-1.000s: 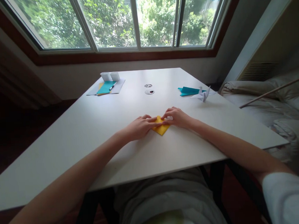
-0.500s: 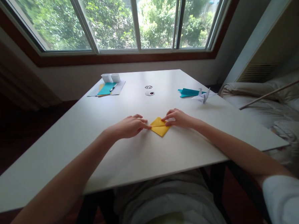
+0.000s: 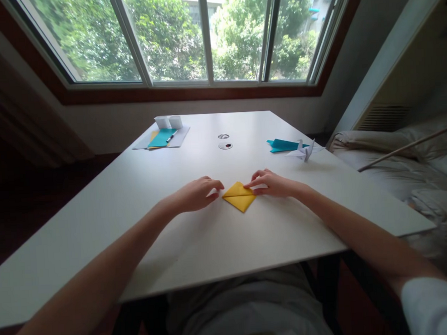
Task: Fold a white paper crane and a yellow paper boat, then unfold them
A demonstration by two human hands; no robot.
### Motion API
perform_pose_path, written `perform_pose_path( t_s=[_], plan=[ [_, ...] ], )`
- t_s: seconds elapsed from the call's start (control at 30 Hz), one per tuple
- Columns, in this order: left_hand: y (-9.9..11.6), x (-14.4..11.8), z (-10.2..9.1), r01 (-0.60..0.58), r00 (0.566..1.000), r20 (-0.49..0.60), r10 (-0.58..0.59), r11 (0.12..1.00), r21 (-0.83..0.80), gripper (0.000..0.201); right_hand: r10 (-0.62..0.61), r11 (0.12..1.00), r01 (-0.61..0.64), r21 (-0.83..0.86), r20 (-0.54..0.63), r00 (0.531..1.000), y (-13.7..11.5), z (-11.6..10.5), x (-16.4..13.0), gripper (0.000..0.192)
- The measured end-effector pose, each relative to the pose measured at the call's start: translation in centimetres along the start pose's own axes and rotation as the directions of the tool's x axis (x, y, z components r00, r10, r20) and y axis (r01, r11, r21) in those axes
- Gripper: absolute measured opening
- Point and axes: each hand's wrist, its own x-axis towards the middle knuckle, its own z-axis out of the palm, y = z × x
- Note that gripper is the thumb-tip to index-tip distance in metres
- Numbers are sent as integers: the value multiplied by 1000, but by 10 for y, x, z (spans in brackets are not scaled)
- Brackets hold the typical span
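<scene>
- My left hand (image 3: 195, 195) has come off the paper (image 3: 242, 202), grip spread just beside it.
- My right hand (image 3: 272, 184) touches its right side; whether pinching, I can't tell.
- Folded paper lies on the tabletop (image 3: 213, 253), left corner freed.

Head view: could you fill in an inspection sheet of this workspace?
Surface: white table with two round fittings.
Things at hand: folded yellow paper, a line running across it.
Clutter: folded teal paper and white paper crane at right; paper sheets, pen and two white containers at far left.
Hands: right hand touches the folded yellow paper; left hand near its left corner, contact unclear.
Cables: nothing seen.
Surroundings: window beyond the table.
</scene>
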Motion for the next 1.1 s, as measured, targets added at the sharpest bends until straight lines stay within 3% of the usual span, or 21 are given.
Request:
perform_pose_path(
  t_s=[0.2, 0.33, 0.4, 0.5, 0.6, 0.7, 0.9, 1.0, 1.1],
  plan=[
    [20, 8, 15, 148, 984, -66, -167, 964, -221, 41, -9, 999, 8, -34, -37, 999, 0, 2, 1, 32],
    [18, 10, 24, 127, 975, -131, -182, 930, -344, 50, -25, 998, 22, -54, -61, 998, -2, 2, 1, 32],
    [18, 10, 26, 85, 969, -192, -155, 941, -328, 50, -30, 998, 26, -61, -73, 997, -4, 2, 2, 31],
    [20, 11, 26, 7, 961, -272, -53, 986, -167, 38, -45, 998, 40, -53, -98, 994, -7, 2, 3, 28],
    [22, 12, 22, -43, 960, -272, 60, 997, 69, 18, -83, 997, 81, -19, -122, 989, -10, 0, 4, 26],
    [19, 11, 18, -56, 952, -287, 104, 984, 170, 18, -123, 992, 126, 17, -115, 986, -13, -3, 3, 28],
    [7, 10, 16, -22, 927, -370, 68, 992, 128, 21, -159, 987, 159, 23, -26, 987, -18, -9, -3, 40],
    [6, 11, 16, -24, 914, -404, 51, 997, 71, 20, -165, 986, 166, 5, -86, 983, -21, -9, -1, 38],
    [7, 11, 15, -24, 887, -461, 3, 999, -40, 19, -168, 985, 169, -13, -209, 963, -25, -7, 2, 25]
  ],
)
